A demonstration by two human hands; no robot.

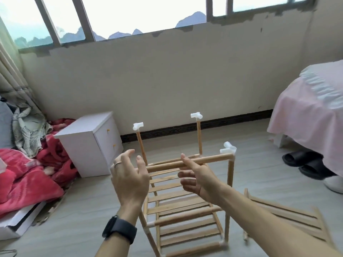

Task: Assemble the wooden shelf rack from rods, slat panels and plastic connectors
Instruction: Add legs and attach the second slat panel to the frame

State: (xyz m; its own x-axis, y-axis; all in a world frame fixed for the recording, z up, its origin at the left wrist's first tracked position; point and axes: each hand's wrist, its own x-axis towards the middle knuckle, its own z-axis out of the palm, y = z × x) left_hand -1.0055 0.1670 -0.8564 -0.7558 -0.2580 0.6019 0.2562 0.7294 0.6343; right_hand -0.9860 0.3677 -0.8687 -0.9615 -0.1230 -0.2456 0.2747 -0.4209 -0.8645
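The partly built wooden rack [185, 216] stands on the floor in front of me, with slat shelves low down. Three uprights carry white plastic connectors [138, 126], [196, 115], [228, 148]. A horizontal rod [213, 158] runs left from the near right connector. My right hand [196, 175] touches this rod with its fingers fairly straight; the thumb tip shows above the rod and the fingers lie below it. My left hand [130, 175], wearing a ring and a black watch, hovers with spread fingers by the rod's free left end and holds nothing.
A loose slat panel [287, 216] lies on the floor at right. A white bedside cabinet [89, 141] and red bedding [27, 173] sit to the left. A bed with a pink cover [306, 117] and black slippers [304, 164] are at right.
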